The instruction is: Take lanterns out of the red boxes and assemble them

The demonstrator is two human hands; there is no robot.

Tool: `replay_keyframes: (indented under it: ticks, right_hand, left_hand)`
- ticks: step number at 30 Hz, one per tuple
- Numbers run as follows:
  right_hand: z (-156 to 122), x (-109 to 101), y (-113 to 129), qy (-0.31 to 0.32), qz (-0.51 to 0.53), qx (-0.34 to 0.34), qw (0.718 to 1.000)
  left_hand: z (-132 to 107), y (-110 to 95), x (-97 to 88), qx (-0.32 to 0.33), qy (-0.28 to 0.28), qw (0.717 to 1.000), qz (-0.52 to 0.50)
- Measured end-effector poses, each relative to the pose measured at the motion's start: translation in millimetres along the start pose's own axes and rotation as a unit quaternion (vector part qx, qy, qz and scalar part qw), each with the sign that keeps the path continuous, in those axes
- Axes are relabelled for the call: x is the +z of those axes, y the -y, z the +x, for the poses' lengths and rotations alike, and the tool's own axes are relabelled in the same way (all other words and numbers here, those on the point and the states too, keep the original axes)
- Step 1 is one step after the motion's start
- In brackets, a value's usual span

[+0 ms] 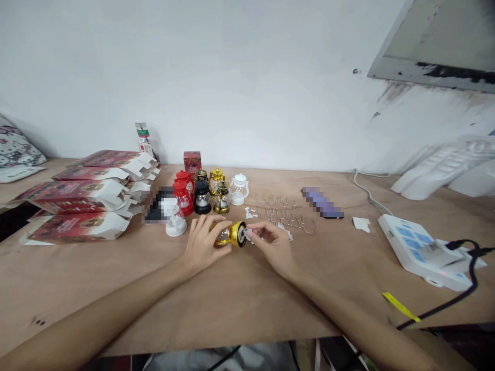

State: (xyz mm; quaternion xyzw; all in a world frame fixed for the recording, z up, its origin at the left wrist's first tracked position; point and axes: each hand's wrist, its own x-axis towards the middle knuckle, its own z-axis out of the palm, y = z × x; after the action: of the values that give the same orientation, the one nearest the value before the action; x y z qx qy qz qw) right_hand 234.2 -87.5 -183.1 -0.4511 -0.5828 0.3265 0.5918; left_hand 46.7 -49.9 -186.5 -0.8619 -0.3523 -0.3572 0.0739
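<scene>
A small gold lantern (234,234) lies on its side in my left hand (207,238), whose fingers wrap round its body. Its dark underside faces right. My right hand (274,244) pinches a small white piece (248,233) at that underside; whether the piece is attached there I cannot tell. Behind my hands stand several small lanterns: red ones (183,195), a black one (202,197), a bronze-gold one (221,199), a bright gold one (217,180) and white ones (240,189). Bent wire handles (284,215) lie in rows beyond my right hand, near small white scraps (250,212).
Flattened red boxes (77,198) are stacked at the left, and a small red box (192,161) stands behind the lanterns. A purple phone (322,202) lies right of the wires. A power strip (421,252) with cables and a yellow strip (401,307) are at the right.
</scene>
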Motion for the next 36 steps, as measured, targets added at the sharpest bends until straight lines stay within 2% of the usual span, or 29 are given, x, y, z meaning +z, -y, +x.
replay_keyframes:
  ticks: [5,8,12,16,19,25,30,36]
  right_hand:
    - [0.6,1.6,0.7,0.034,0.036,0.055,0.997]
    - [2.4,0.9,1.0,0.06,0.065,0.058,0.994]
    - [3.6,-1.8,0.5,0.064,0.033,0.019,0.997]
    - [4.9,-5.1,-0.3,0.037,-0.041,-0.069,0.996]
    - [6.4,-7.3,-0.4,0.04,-0.07,-0.114,0.99]
    - [7.2,-9.8,2.0,0.063,-0.094,-0.146,0.983]
    - [7.1,-10.6,3.8,0.071,-0.109,-0.143,0.981]
    - [5.5,-9.4,3.7,0.067,-0.126,-0.154,0.978]
  left_hand:
    - [-0.7,1.4,1.4,0.011,-0.01,1.0,0.002]
    - [-0.5,2.1,1.7,0.007,0.0,1.0,-0.008]
    - [0.8,1.9,0.3,0.008,0.016,0.999,-0.033]
    - [2.2,1.3,-0.8,0.042,0.028,0.997,-0.056]
    - [2.7,1.5,-0.4,0.052,0.028,0.996,-0.069]
    - [2.2,4.6,1.5,0.058,0.051,0.994,-0.083]
    - [1.2,6.9,3.2,0.049,0.064,0.993,-0.083]
    - [1.1,6.7,2.7,0.058,0.056,0.994,-0.079]
